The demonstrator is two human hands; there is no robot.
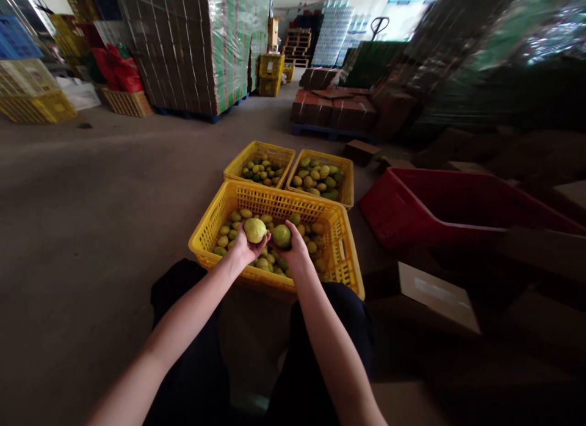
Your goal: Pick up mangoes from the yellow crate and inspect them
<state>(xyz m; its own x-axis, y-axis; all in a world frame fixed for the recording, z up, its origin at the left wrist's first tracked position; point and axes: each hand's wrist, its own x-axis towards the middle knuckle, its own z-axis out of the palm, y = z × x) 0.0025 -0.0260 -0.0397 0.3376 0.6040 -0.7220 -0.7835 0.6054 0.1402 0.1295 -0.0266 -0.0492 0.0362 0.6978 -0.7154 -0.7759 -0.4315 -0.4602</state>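
Over the large yellow crate (342, 246), my left hand (247, 248) cradles a pale yellow lemon (255, 230) in its upturned palm. Close beside it, my right hand (295, 248) has its fingers around a greener lemon (281, 237). The two hands nearly meet at the fingertips. Below them, the crate holds many loose lemons (264, 263), yellow to green, partly hidden by my hands. The crate stands on the floor just in front of my knees.
Two smaller yellow crates of fruit, left (238, 159) and right (348, 176), adjoin the far side. A red tub (394, 212) and cardboard boxes (437, 298) crowd the right. Wrapped pallet stacks (183, 47) and flattened brown cartons (334, 108) stand further back on the concrete floor.
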